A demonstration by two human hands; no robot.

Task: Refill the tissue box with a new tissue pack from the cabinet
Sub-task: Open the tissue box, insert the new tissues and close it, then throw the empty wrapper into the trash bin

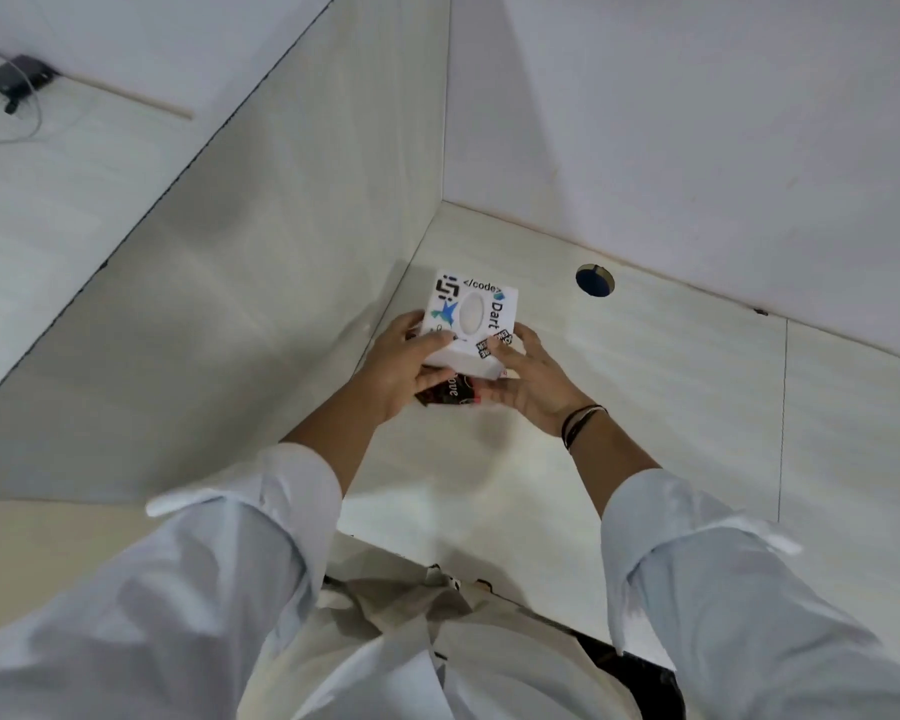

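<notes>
Cardboard, white and cube-shaped, the tissue box (470,317) carries printed logos around an oval opening; my left hand (405,368) and right hand (533,384) grip it and a dark pack (450,391) over the pale surface (645,387).

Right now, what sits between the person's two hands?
In the head view, the white tissue box, and under its near edge a dark printed pack, sit between the left hand and right hand.

I counted one tissue box (470,315) near the desk's (645,397) far left corner, with one dark tissue pack (450,391) under it. Two hands were on them: the left hand (405,367) and the right hand (533,379). One cable hole (595,279) sat by the far edge.
</notes>
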